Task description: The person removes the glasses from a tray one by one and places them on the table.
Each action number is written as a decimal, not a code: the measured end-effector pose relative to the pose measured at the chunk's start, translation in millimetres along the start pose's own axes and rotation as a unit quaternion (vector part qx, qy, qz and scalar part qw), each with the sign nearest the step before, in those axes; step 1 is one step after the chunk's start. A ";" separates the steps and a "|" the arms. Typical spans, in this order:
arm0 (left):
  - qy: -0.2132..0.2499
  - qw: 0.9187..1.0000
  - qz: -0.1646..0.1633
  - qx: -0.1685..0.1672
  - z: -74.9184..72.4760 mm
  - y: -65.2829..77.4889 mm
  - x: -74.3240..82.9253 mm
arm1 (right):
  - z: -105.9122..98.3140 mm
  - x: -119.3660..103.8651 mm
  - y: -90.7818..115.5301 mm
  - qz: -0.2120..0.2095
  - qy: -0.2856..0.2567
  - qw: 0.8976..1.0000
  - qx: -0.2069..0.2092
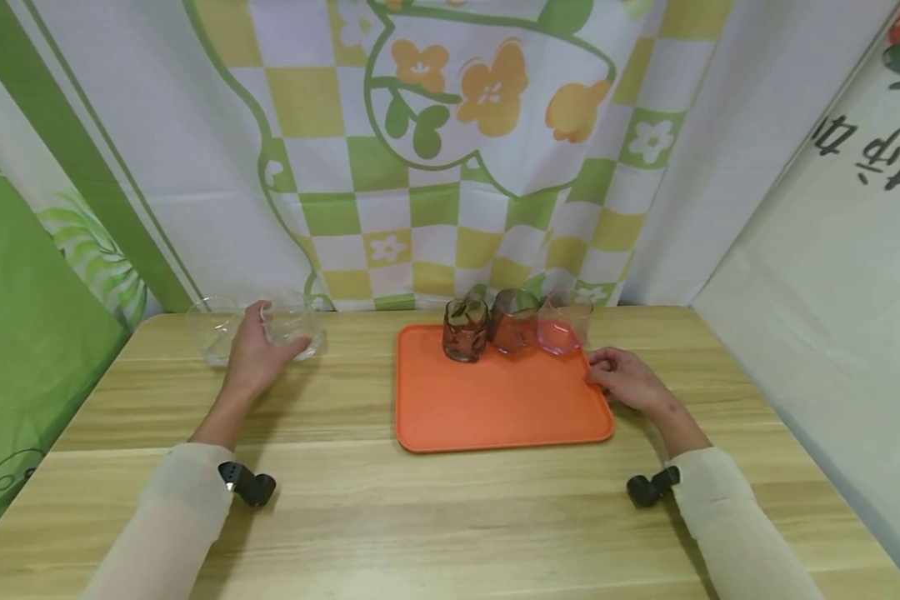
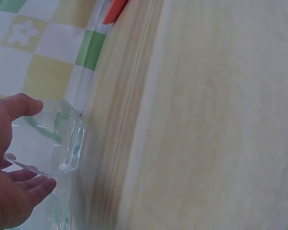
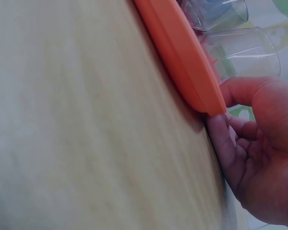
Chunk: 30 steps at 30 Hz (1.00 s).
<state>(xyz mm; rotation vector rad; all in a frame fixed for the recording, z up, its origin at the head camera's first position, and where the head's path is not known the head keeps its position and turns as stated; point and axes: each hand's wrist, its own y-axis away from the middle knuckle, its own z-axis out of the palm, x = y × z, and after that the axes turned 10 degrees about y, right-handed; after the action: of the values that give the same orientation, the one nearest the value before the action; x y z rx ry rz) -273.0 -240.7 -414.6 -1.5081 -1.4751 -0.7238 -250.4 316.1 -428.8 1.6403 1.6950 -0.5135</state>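
My left hand (image 1: 257, 352) is around a clear drinking glass (image 1: 300, 325) at the table's back left, thumb on one side and fingers on the other, as the left wrist view shows. A second clear glass (image 1: 210, 329) stands just left of it. On the right, my right hand (image 1: 624, 377) pinches the right rim of an orange tray (image 1: 495, 408) between thumb and fingers. Along the tray's back stand a dark ridged glass (image 1: 466, 332), a brownish faceted glass (image 1: 513, 323) and a clear glass with a pink base (image 1: 562, 332).
The wooden table (image 1: 450, 517) runs back to a checked curtain (image 1: 420, 208), close behind the glasses. White fabric (image 1: 832, 333) hangs along the right side and green fabric (image 1: 37, 317) along the left. Each sleeve carries a small black camera (image 1: 251, 485).
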 end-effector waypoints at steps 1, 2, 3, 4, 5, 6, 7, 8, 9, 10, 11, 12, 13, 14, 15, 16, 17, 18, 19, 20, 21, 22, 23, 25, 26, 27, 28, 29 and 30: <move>-0.002 1.000 0.002 0.000 -0.4 -0.1 0.5 | 0.3 0.2 0.0 -0.001 -0.001 1.000 -0.002; -0.002 1.000 0.003 0.000 -1.0 -0.2 1.6 | 0.6 0.6 -0.3 -0.001 -0.003 1.000 -0.003; -0.002 1.000 0.005 0.001 -1.4 -0.3 2.8 | 0.8 1.2 -0.5 -0.002 -0.004 1.000 -0.005; -0.001 1.000 0.007 0.002 -1.8 -0.4 4.0 | 1.1 1.7 -1.0 -0.001 -0.005 1.000 -0.005; 0.001 1.000 0.009 0.003 -2.2 -0.4 5.6 | 1.3 2.5 -1.7 0.001 -0.007 1.000 -0.005; 0.002 1.000 0.011 0.005 -2.7 -0.3 7.3 | 1.3 3.4 -2.5 0.001 -0.007 1.000 -0.005; 0.004 1.000 0.014 0.007 -3.2 0.0 9.3 | 1.3 4.2 -3.1 0.002 -0.008 1.000 -0.006; 0.006 1.000 0.017 0.010 -3.7 0.5 11.6 | 1.3 5.1 -4.0 0.002 -0.007 1.000 -0.006; 0.007 1.000 0.022 0.014 -4.1 1.1 13.3 | 1.3 5.9 -4.6 0.002 -0.007 1.000 -0.006; 0.008 0.999 0.030 0.019 -4.2 1.7 15.0 | 1.5 5.9 -4.9 0.001 -0.007 1.000 -0.006; 0.009 0.999 0.038 0.025 -4.2 2.5 17.0 | 1.6 5.6 -4.7 0.000 -0.009 1.000 -0.006; 0.010 0.998 0.047 0.033 -4.0 3.0 18.7 | 1.5 5.2 -4.0 -0.001 -0.009 1.000 -0.006; 0.011 0.997 0.058 0.039 -3.6 3.4 20.4 | 1.5 4.5 -3.4 -0.002 -0.010 1.000 -0.006; 0.011 0.997 0.069 0.046 -3.1 3.9 22.0 | 1.6 3.5 -2.7 -0.003 -0.009 1.000 -0.005; 0.012 0.995 0.082 0.054 -2.2 4.1 23.7 | 1.7 2.3 -1.7 -0.003 -0.009 1.000 -0.005; 0.013 0.993 0.098 0.063 -1.1 4.3 25.8 | 1.7 1.4 -0.8 -0.003 -0.009 1.000 -0.003; 0.014 0.991 0.111 0.070 -0.1 5.2 28.5 | 1.7 1.0 -0.2 -0.003 -0.007 1.000 -0.002; 0.016 0.989 0.125 0.076 1.3 6.2 31.1 | 1.8 1.0 -0.1 -0.002 -0.006 1.000 -0.001; 0.018 0.987 0.139 0.082 2.8 7.8 33.9 | 1.9 0.6 0.0 -0.001 -0.005 1.000 0.000; 0.020 0.984 0.154 0.088 4.5 9.4 36.4 | 1.8 0.5 0.3 -0.002 -0.004 1.000 -0.001; 0.025 0.981 0.168 0.093 6.6 11.0 39.2 | 1.7 0.4 0.6 -0.003 -0.005 1.000 -0.002; 0.031 0.979 0.179 0.095 8.8 13.0 41.9 | 1.7 0.3 0.9 -0.003 -0.006 1.000 -0.003; 0.037 0.977 0.188 0.093 11.1 14.9 44.4 | 1.8 0.1 1.1 -0.004 -0.008 1.000 -0.003; 0.046 0.975 0.202 0.086 16.5 17.6 48.1 | 1.8 -0.2 1.5 -0.008 -0.012 1.000 -0.006; 0.051 0.974 0.206 0.080 19.3 18.6 49.7 | 1.8 -0.2 1.5 -0.009 -0.013 1.000 -0.006; 0.057 0.973 0.210 0.073 22.3 19.6 51.5 | 1.7 -0.2 1.2 -0.007 -0.014 1.000 -0.005; 0.061 0.973 0.214 0.066 25.6 20.2 52.8 | 1.4 0.0 1.0 -0.008 -0.012 1.000 -0.005; 0.064 0.972 0.218 0.059 28.9 20.5 54.1 | 1.1 0.1 0.8 -0.007 -0.011 1.000 -0.004; 0.068 0.972 0.220 0.053 32.3 20.9 55.0 | 0.8 0.2 0.5 -0.006 -0.009 1.000 -0.003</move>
<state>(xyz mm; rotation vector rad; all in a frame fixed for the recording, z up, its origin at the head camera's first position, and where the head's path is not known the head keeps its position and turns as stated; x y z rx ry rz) -251.2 -184.7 -384.7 -1.5952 -1.0086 -0.4617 -249.8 315.7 -429.4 1.6179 1.6928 -0.5281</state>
